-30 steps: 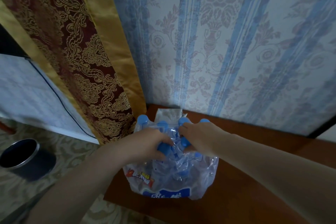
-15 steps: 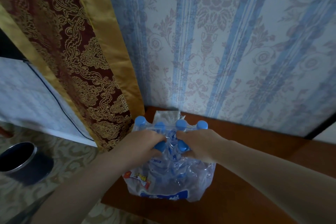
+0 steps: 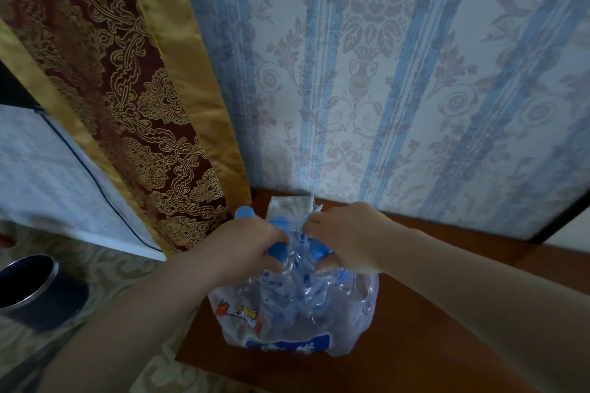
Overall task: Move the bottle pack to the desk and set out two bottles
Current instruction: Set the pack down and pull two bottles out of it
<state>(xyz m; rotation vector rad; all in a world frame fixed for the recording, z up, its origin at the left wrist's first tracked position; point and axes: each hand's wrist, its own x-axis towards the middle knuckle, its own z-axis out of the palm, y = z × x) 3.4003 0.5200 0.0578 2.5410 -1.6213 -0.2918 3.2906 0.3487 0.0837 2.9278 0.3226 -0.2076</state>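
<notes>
- Currently the bottle pack (image 3: pixel 297 306) sits on the counter (image 3: pixel 447 313), close to its left front corner, near the wall.
- Left hand (image 3: pixel 252 246) and right hand (image 3: pixel 348 239): each grip is clenched on the shrink wrap and a blue-capped neck at the pack's top.
- Risk: a hard outward tear drags the whole pack toward the edge; it could tip to the floor.
- Risk: if the wrap gives suddenly, loose bottles topple and roll off.
- Risk: film stretches instead of tearing, so fingers slip off the caps.
</notes>
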